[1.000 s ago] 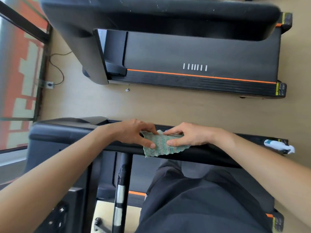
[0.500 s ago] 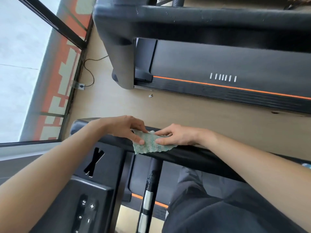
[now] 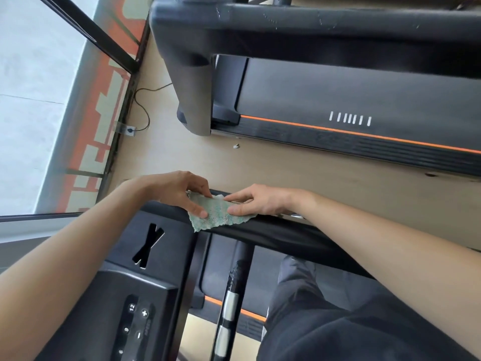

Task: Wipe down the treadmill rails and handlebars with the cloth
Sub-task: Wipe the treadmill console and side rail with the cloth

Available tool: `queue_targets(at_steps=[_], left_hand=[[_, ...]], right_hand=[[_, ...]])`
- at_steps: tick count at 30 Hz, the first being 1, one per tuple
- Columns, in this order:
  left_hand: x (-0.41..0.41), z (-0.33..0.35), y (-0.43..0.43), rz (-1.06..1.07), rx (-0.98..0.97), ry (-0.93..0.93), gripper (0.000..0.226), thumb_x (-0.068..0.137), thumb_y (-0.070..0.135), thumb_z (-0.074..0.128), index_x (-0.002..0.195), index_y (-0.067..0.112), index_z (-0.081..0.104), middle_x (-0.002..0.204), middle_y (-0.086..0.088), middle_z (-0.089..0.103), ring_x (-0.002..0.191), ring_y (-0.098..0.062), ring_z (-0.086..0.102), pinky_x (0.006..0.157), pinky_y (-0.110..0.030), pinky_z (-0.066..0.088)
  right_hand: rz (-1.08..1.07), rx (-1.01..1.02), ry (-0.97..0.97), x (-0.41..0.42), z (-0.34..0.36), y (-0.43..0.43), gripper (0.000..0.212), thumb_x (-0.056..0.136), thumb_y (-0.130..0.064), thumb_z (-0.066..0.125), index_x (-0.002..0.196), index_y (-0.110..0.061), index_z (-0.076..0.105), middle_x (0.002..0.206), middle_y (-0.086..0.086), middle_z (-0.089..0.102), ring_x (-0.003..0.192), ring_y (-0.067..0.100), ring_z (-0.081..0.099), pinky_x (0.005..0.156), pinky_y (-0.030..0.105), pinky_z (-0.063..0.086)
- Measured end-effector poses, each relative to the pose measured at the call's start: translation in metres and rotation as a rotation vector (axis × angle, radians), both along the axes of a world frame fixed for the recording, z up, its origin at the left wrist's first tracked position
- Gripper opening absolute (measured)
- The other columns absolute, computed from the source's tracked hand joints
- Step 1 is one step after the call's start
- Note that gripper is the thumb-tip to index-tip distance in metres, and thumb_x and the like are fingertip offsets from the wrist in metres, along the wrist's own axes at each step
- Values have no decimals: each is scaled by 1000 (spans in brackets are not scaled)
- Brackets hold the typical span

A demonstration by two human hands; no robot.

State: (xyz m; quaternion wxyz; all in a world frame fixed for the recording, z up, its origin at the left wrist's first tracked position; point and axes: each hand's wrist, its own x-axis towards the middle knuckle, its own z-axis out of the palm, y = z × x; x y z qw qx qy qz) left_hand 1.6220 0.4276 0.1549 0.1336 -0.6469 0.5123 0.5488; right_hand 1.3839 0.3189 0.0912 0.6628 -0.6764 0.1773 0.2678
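A green mottled cloth [image 3: 215,214] lies draped over the black side handrail [image 3: 286,237] of the treadmill I stand on. My left hand [image 3: 177,191] pinches the cloth's left edge between thumb and fingers. My right hand [image 3: 256,203] pinches its right edge, fingers on top of the rail. The cloth's lower edge hangs off the rail's near side. A black handlebar [image 3: 235,290] with silver grip sensors runs below the rail.
The treadmill console [image 3: 135,316] with buttons sits at lower left. A second treadmill [image 3: 364,100] stands across a strip of tan floor [image 3: 312,168]. A window wall [image 3: 39,100] and a cable with a floor socket [image 3: 129,130] lie to the left.
Both hands and the cloth have slid along the rail toward the console end. My view has turned left, so the spray bottle at the rail's far end is out of sight.
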Motion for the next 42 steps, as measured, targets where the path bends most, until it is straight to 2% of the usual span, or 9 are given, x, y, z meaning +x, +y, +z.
queue_targets(at_steps=[6, 11, 15, 17, 25, 30, 35, 37, 42], left_hand=[[-60, -9, -19, -33, -51, 36, 52, 58, 69, 85, 100, 50, 61, 103, 24, 65, 96, 2, 61, 79, -27, 46], [-127, -13, -38, -105, -150, 106, 53, 67, 53, 89, 107, 33, 61, 100, 15, 66, 91, -9, 62, 79, -31, 51], [-175, -19, -50, -157, -229, 159, 53, 68, 57, 86, 109, 37, 59, 108, 20, 66, 96, -7, 62, 84, -32, 50], [-197, -22, -55, -195, -261, 184, 58, 69, 62, 82, 115, 35, 59, 116, 17, 68, 100, -11, 64, 87, -36, 51], [-277, -31, -84, -308, -347, 253, 61, 72, 59, 82, 122, 31, 58, 107, 13, 69, 89, -14, 64, 76, -34, 49], [-324, -40, -100, -358, -392, 258, 66, 67, 71, 74, 120, 36, 56, 106, 12, 70, 90, -18, 65, 75, -37, 51], [-371, -43, -117, -386, -403, 271, 65, 67, 69, 73, 120, 37, 52, 102, 11, 68, 80, -20, 61, 74, -38, 51], [-389, -43, -122, -395, -401, 267, 65, 69, 67, 75, 120, 36, 52, 94, 11, 65, 76, -22, 58, 73, -38, 51], [-418, -47, -139, -390, -347, 318, 62, 71, 66, 76, 120, 33, 55, 84, 14, 58, 71, -20, 54, 71, -36, 45]], right_hand=[[28, -90, -1, -66, 14, -17, 67, 86, -58, 70, 146, -40, 47, 146, -17, 52, 132, 3, 49, 117, 30, 33], [34, -227, 46, -140, 28, -30, 71, 83, -59, 71, 147, -48, 42, 150, -13, 49, 136, 8, 46, 113, 30, 37], [18, -395, 78, -193, 36, -36, 68, 83, -58, 71, 145, -49, 44, 147, -11, 53, 132, 13, 51, 99, 24, 39], [1, -427, 111, -220, 39, -39, 69, 81, -62, 70, 143, -53, 43, 148, -14, 50, 133, 14, 51, 101, 26, 41], [-95, -527, 219, -306, 58, -49, 67, 81, -62, 69, 142, -54, 45, 146, -18, 51, 131, 16, 52, 99, 30, 44], [-173, -538, 308, -355, 58, -56, 71, 73, -70, 69, 138, -58, 45, 144, -15, 54, 131, 18, 52, 106, 41, 45], [-254, -509, 362, -406, 52, -60, 78, 62, -81, 61, 134, -70, 32, 146, -20, 52, 137, 18, 47, 112, 46, 39], [-289, -505, 389, -423, 51, -63, 77, 60, -81, 61, 131, -73, 31, 145, -20, 53, 136, 18, 48, 113, 44, 39], [-384, -424, 408, -449, 55, -70, 73, 66, -68, 71, 135, -58, 49, 146, -26, 48, 137, 3, 44, 115, 34, 37]])
